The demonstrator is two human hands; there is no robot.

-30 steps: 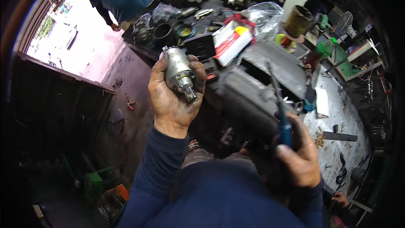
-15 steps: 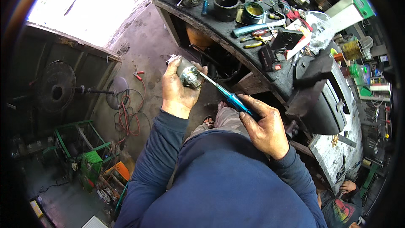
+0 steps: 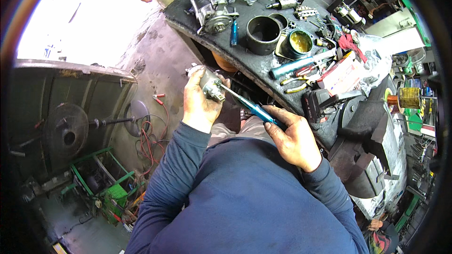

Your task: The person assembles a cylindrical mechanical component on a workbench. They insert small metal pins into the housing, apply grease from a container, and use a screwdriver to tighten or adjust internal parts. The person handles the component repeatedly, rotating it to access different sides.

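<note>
My left hand [image 3: 198,105] is wrapped round a silver, cylindrical metal part [image 3: 213,87] that looks like a starter solenoid, its terminal end tilted toward me. In my right hand [image 3: 297,140] is a screwdriver [image 3: 253,107] with a blue handle, gripped between thumb and fingers. Its thin shaft runs up and left to the end of the metal part, and the tip meets it near the rim. Whether the tip sits in a screw is too small to tell. Both hands are held in front of my body, left of the bench edge.
A black-topped workbench [image 3: 221,42] bears a starter motor [image 3: 212,13], a black ring [image 3: 263,33], a grease tin [image 3: 300,42], pliers [image 3: 295,87] and a cordless tool battery [image 3: 314,103]. A fan [image 3: 66,130] and red cables [image 3: 148,143] are at left. Other people are at the top and lower right.
The view has shifted, bringing the bench closer and lower in the picture. Both hands keep their grips, and the screwdriver still meets the metal part's end.
</note>
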